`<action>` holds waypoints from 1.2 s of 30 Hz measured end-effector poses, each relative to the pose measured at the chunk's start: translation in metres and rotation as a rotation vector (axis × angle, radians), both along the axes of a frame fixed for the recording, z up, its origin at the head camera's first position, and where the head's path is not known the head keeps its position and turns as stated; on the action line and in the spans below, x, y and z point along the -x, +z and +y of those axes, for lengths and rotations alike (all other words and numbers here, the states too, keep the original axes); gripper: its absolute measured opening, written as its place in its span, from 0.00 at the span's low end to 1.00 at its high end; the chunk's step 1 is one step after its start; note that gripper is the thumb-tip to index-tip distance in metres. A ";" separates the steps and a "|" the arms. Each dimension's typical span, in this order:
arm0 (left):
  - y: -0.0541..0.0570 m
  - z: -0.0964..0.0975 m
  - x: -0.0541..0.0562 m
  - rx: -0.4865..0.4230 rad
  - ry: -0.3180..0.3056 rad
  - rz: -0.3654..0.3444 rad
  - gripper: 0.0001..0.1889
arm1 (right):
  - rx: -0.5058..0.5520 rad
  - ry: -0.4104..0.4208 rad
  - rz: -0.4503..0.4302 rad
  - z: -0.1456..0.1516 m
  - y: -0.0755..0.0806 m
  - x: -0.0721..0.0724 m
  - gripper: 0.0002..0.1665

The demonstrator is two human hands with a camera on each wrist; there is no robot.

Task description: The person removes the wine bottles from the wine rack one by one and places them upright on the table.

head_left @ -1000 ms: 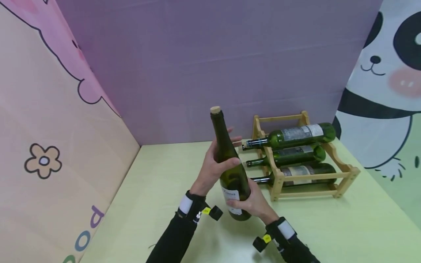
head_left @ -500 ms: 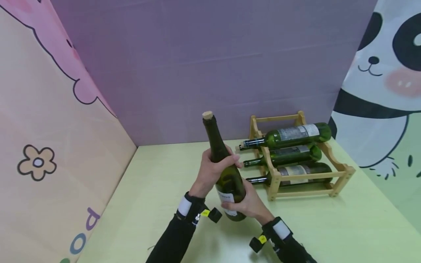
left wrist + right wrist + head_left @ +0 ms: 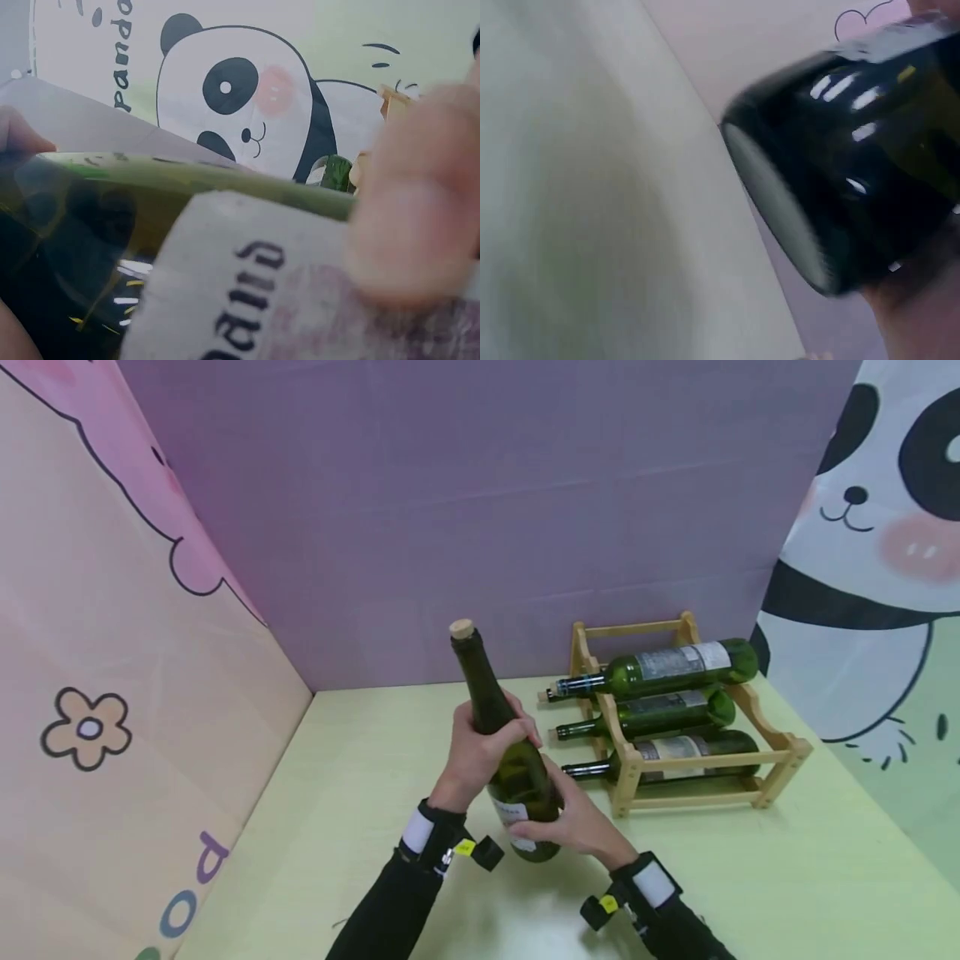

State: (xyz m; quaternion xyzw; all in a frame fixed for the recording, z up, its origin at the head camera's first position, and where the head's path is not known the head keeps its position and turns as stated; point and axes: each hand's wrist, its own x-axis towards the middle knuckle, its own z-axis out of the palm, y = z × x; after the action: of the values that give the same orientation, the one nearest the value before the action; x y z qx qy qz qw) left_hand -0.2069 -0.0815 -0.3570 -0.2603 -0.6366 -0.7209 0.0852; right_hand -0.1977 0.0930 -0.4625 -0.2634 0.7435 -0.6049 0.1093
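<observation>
A dark green wine bottle (image 3: 517, 785) with a cork (image 3: 461, 628) in its mouth is held tilted above the table, its neck leaning up and left. My left hand (image 3: 480, 747) grips it around the shoulder, thumb across the front. Lower down, my right hand (image 3: 581, 822) holds the body near the base, its thumb over the white label (image 3: 510, 812). Up close in the left wrist view, dark lettering shows on that label (image 3: 247, 300), beside a blurred thumb (image 3: 412, 232). The bottle's round base (image 3: 780, 210) faces the right wrist camera.
To the right, a wooden wine rack (image 3: 712, 802) carries several green bottles lying on their sides, including a top one (image 3: 678, 664) and a lower one (image 3: 697, 752). Their necks point left, toward my hands. A purple wall (image 3: 480, 510) stands behind the pale table (image 3: 360, 777).
The bottle has shifted left and slightly down, with its neck leaning further left. My left fingers, spread out earlier, have curled around it. The racked bottles stay in place.
</observation>
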 end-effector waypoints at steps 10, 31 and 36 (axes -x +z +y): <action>0.005 -0.015 0.006 0.021 0.044 0.003 0.08 | -0.100 -0.134 0.307 0.013 0.018 -0.002 0.48; 0.020 -0.065 0.029 0.103 0.287 0.016 0.04 | -0.383 -0.580 0.789 0.083 0.055 0.006 0.43; 0.025 -0.078 0.038 0.118 0.346 0.014 0.04 | -0.564 -0.667 0.762 0.094 0.051 0.004 0.44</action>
State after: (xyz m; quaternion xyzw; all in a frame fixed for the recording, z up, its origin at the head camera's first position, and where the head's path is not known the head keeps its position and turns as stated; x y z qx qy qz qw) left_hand -0.2448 -0.1590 -0.3321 -0.1565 -0.7125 -0.6550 0.1969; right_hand -0.2022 0.1873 -0.4110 -0.1748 0.9056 -0.2478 -0.2964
